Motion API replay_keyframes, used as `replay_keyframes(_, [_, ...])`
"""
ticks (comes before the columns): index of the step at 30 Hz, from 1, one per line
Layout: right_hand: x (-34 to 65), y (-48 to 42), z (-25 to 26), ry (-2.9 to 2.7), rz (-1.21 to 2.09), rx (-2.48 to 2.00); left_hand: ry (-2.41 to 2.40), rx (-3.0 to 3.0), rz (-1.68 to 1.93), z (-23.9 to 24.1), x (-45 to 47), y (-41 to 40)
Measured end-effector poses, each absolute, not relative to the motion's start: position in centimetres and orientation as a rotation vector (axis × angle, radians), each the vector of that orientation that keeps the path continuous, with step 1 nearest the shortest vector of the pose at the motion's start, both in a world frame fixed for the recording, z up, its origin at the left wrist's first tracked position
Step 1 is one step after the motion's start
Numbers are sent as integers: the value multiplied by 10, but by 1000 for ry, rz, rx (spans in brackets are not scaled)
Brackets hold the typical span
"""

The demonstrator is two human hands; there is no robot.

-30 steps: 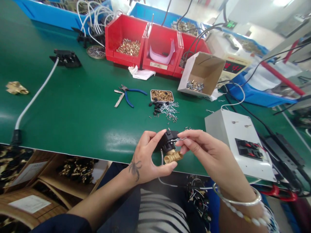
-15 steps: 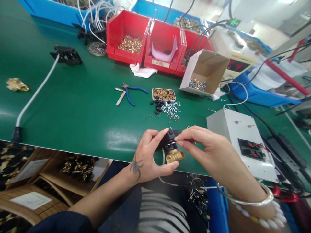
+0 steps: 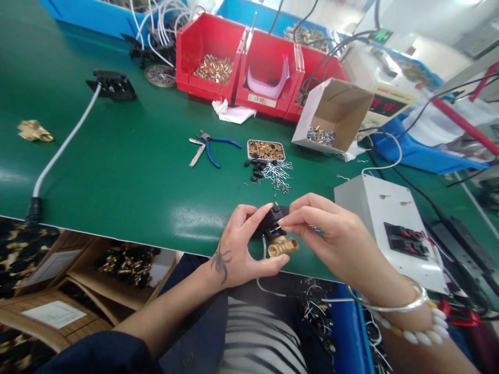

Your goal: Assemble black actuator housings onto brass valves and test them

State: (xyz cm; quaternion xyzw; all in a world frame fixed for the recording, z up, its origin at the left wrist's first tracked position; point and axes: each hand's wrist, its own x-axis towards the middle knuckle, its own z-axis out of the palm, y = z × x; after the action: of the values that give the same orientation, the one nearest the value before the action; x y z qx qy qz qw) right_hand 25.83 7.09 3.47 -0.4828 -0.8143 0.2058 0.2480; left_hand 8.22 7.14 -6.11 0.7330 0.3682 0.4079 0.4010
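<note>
My left hand (image 3: 244, 249) is closed around a brass valve (image 3: 284, 246) with a black plastic housing (image 3: 272, 222) on top, thumb under the brass and index finger along the housing. A pale cable (image 3: 268, 291) hangs below it. My right hand (image 3: 323, 228) pinches against the side of the black housing, just above the brass. A sliver of a thin wire clip shows at its fingertips; the rest is hidden. On the table beyond lie wire clips (image 3: 275, 171), small black parts (image 3: 255, 169) and a tin of small brass pieces (image 3: 266, 150).
Blue-handled pliers (image 3: 212, 148) lie ahead. Red bins (image 3: 210, 52) and a cardboard box of small metal parts (image 3: 331, 117) stand behind. A grey box with switches (image 3: 390, 228) is at right. Left are a brass fitting (image 3: 35, 131) and a black part with a cable (image 3: 113, 85).
The fingers of my right hand have pressed slightly closer to the housing, and less of the wire clip shows. The whole view has shifted a little; my left hand keeps its hold.
</note>
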Motion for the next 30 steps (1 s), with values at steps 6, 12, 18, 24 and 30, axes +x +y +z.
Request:
replay_keyframes(6, [256,68,30,-2047,702,-1433,911,1796,1020,-61,82,73])
replay_keyframes(12, [270,95,49,-2209,652,-1474,905,1764,1038,-60,83,71])
replay_keyframes(18, [226,187,48,-2316,378,-1795,886,1691,1026,-60,79,71])
replay_keyframes(24, [152,248,13,-2681,336,-2006,854,1642,991,-61,78,72])
replay_keyframes(30, [126,263,-8,-2723,337,-2158,824,1636,1011,-61,78,75])
